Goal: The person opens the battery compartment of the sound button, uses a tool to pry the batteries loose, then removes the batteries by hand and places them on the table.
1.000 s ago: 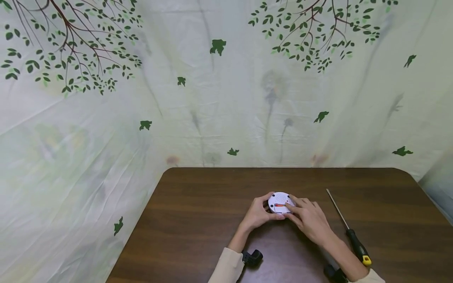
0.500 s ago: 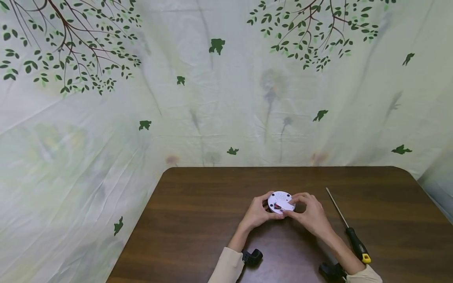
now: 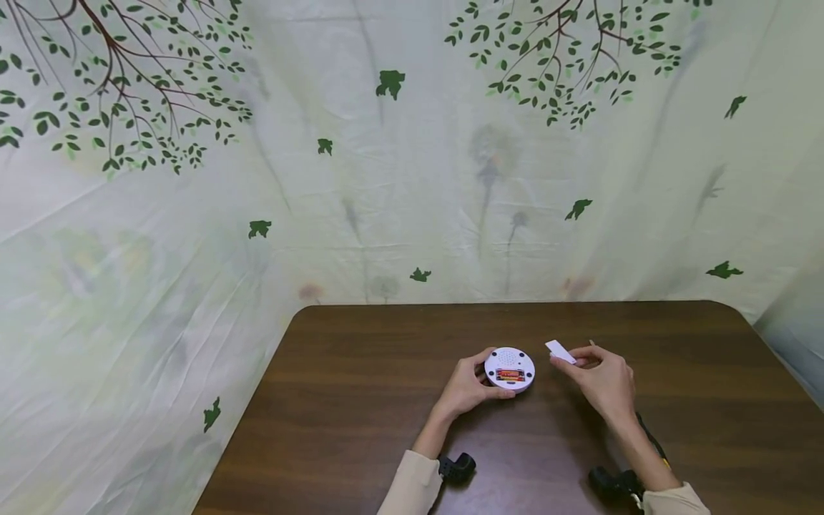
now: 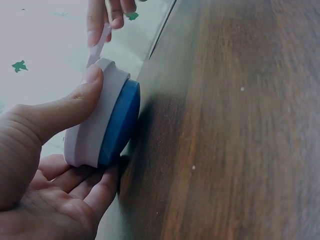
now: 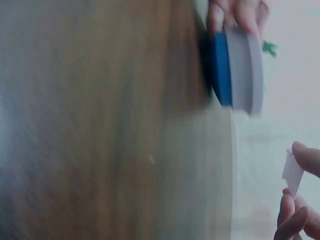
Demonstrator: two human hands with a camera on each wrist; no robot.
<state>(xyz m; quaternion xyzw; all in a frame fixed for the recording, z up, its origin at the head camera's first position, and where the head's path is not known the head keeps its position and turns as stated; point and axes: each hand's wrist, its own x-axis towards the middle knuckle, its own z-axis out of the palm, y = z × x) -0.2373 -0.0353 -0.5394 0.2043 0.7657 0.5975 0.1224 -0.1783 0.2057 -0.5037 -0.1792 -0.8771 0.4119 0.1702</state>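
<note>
In the head view a round white device [image 3: 511, 357] shows its back, with small holes and dark feet. Red-orange batteries [image 3: 511, 375] lie exposed in its uncovered compartment. My left hand [image 3: 468, 386] grips the device by its rim, thumb on the near side. Its other face is a blue part [image 4: 122, 122], turned toward the table in the left wrist view. To the right, my right hand [image 3: 605, 383] pinches a small white battery cover [image 3: 560, 351] between thumb and fingers, apart from the device. The right wrist view shows the battery cover [image 5: 292, 172] edge-on.
A screwdriver [image 3: 651, 435] lies on the brown wooden table [image 3: 360, 400], mostly hidden behind the right hand and forearm. Black wrist cameras sit under both wrists. A pale leaf-printed cloth [image 3: 399, 179] hangs behind the table.
The right hand has lifted the battery cover off the device and carried it to the right, exposing the batteries. The left hand keeps holding the device in nearly the same place.
</note>
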